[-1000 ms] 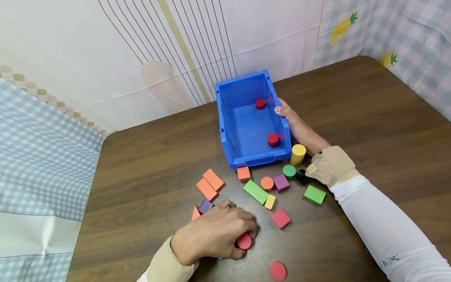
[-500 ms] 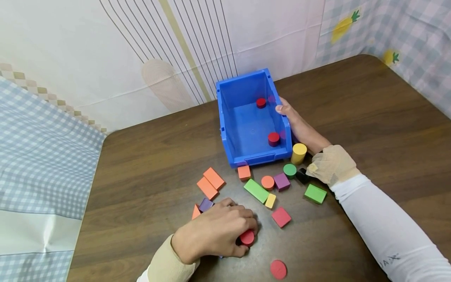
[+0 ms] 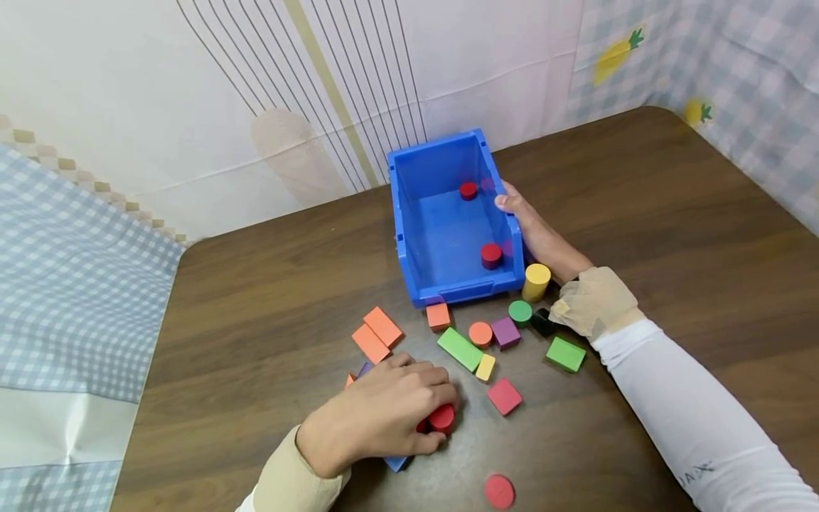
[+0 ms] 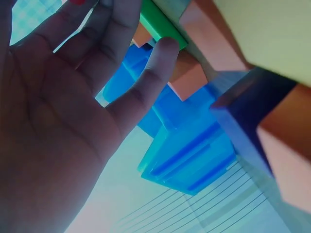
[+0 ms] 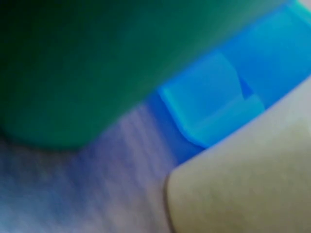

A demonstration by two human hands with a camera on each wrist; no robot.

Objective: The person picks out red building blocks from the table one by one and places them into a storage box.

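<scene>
My left hand (image 3: 384, 412) is low over the table, its fingers curled about a red round block (image 3: 441, 418) with the thumb beside it. Part of a second red piece (image 3: 421, 426) shows under the palm. The left wrist view shows the palm (image 4: 53, 121) and only a speck of red at the fingers. Below the hand a blue block (image 3: 397, 462) peeks out. My right hand (image 3: 534, 227) grips the right wall of a blue bin (image 3: 470, 291), thumb over the rim and other fingers hidden outside. Two red round blocks (image 3: 491, 256) lie inside the bin.
In front of the bin lie a yellow cylinder (image 3: 536, 282), a green round block (image 3: 520, 313), a purple block (image 3: 506, 333) and green blocks (image 3: 566, 354). Orange blocks (image 3: 371, 344) are left; a red square block (image 3: 505, 396) and red disc (image 3: 499, 491) sit nearer. Patterned cloth (image 3: 320, 92) stands behind.
The red round block at my left hand has shifted slightly away from me, and a second red piece now shows beside it. My right hand keeps its hold on the bin.
</scene>
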